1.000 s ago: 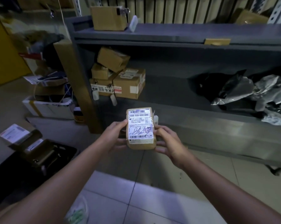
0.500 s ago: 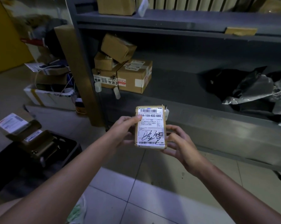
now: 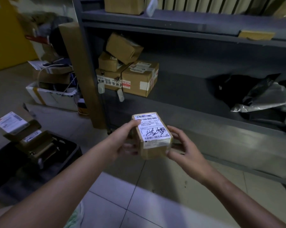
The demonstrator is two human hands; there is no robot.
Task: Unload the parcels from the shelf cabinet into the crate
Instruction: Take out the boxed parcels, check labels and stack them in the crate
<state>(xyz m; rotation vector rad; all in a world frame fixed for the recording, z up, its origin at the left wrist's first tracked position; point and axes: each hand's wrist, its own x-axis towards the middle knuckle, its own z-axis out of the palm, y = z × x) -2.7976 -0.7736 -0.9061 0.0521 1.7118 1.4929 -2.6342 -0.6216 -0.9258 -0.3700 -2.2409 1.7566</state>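
A small brown parcel (image 3: 153, 137) with a white shipping label faces up in front of the grey shelf cabinet (image 3: 180, 25). My left hand (image 3: 122, 142) grips its left side, thumb on the label's top corner. My right hand (image 3: 181, 145) holds its right side with curled fingers. A black crate (image 3: 68, 145) sits on the floor at lower left with several brown parcels (image 3: 35, 142) in it. More cardboard parcels (image 3: 135, 79) are stacked on the middle shelf at left, and one box (image 3: 122, 4) stands on the top shelf.
Black and grey plastic bags (image 3: 257, 96) lie on the middle shelf at right. A tall cardboard sheet (image 3: 79, 71) leans on the cabinet's left post. A white box of clutter (image 3: 51, 97) stands on the floor behind it. Pale tiled floor lies below my arms.
The parcel has tilted so its front side shows, and both hands have shifted slightly right and down with it. The view has moved closer to the cabinet.
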